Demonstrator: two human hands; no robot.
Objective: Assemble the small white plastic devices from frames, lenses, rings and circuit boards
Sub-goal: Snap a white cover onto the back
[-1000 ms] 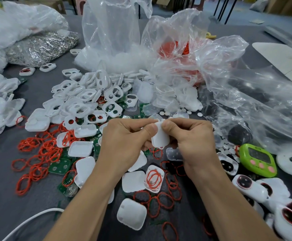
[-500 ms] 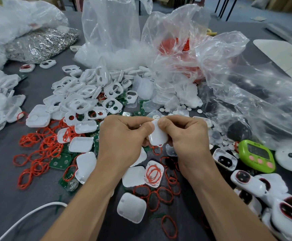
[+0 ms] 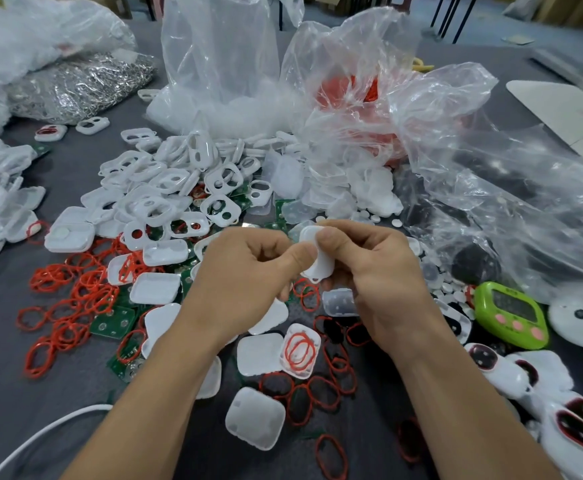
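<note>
Part: small white plastic shell (image 3: 318,263), smooth, rounded corners, loop tab at its lower end; held above the counter (image 3: 6,393), mid-view.
Fingers: left hand (image 3: 245,282) and right hand (image 3: 380,282) both curled round the shell, thumbs pinching its face.
Hidden: my fingers (image 3: 300,256) cover the shell's edges and far side; can't tell what's inside.
Rings (image 3: 71,306): thin red rubbery loops, scattered left and below.
Frames (image 3: 165,188): glossy white, two cut-outs, heaped behind.
Boards (image 3: 113,322): green, half buried.
Bags (image 3: 473,168): clear crinkled film, contents blurred.

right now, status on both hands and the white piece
Left hand and right hand both pinching one white plastic piece, held above the table. Red rings and white covers scattered below and around.
</note>
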